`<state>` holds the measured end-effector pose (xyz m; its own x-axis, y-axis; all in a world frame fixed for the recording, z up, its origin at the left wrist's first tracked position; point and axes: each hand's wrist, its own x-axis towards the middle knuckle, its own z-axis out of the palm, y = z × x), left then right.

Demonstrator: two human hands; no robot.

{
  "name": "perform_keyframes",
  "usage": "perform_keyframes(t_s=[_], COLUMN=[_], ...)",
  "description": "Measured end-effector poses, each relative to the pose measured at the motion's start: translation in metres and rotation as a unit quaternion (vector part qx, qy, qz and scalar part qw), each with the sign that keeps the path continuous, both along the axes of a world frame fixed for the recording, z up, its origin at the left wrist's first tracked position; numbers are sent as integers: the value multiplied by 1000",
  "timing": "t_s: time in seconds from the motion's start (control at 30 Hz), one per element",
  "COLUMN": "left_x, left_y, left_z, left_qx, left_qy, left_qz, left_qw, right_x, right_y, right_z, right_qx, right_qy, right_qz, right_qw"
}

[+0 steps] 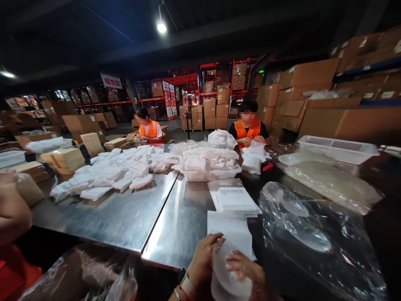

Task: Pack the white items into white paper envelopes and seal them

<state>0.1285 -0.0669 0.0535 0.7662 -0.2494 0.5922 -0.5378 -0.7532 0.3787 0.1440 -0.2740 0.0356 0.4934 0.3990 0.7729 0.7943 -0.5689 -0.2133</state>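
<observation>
**Translucent oval piece (226,276) in both hands at the near side of the metal table (122,213)**

Position: I have the piece low in view, right of centre, just nearer to me than a white sheet (232,228) on the table. Its long axis slants from upper left, at the left fingertips, down to the lower right. A pale layer shows below it; I cannot tell whether this is a separate piece.

Hand state: The left hand (202,256) grips the upper-left edge between thumb and fingers. The right hand (247,269) lays its fingers across the face; I cannot tell whether they are closed on it.

Surface: The table is bright and reflective, with a dark seam running away from me. Beyond the sheet lie a stack of white pouches (234,200), a filled white basket (209,174) and, to its left, a wide heap of white packets (109,169). A clear plastic bag (341,234) lies at right, with oval pieces visible in it.

Room: Two people in orange vests (152,130) face me across the table. Behind them I see cartons (209,109) and red-beamed racking (181,80), with a lit lamp (161,28) overhead. Another person's arm (12,213) enters at far left.
</observation>
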Motion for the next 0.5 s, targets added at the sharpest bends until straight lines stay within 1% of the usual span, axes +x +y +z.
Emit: perform_keyframes(t_s=[0.07, 0.1, 0.13, 0.17, 0.2, 0.3, 0.33, 0.4, 0.5], left_x=[-1, -2, -3, -4, -5, -7, -8, -7, -3], left_y=[6, 8, 9, 9, 9, 5, 3, -1, -6], left_z=[-7, -9, -11, -11, -11, -9, -9, -11, -16], left_qx=[-39, -49, -52, -50, -48, -58, -70, -98, -128], left_qy=[23, 33, 46, 60, 76, 118, 125, 131, 148], left_qz=[-9, -10, -14, -22, -32, -66, -74, -76, -61], left_qw=[999, 998, 998, 997, 995, 989, 987, 984, 979], right_x=[8, 11, 14, 16, 18, 22, 22, 22, 21], right_y=[-1, -3, -5, -8, -11, -17, -17, -17, -14], right_z=[9, 15, 20, 26, 30, 37, 37, 38, 34], right_qx=[-52, -80, -104, -122, -129, -122, -125, -150, -218], right_qy=[-23, -41, -57, -73, -90, -137, -147, -136, -70], right_qz=[114, 153, 176, 180, 167, 105, 94, 92, 125], right_qw=[992, 984, 977, 973, 973, 977, 977, 975, 965])
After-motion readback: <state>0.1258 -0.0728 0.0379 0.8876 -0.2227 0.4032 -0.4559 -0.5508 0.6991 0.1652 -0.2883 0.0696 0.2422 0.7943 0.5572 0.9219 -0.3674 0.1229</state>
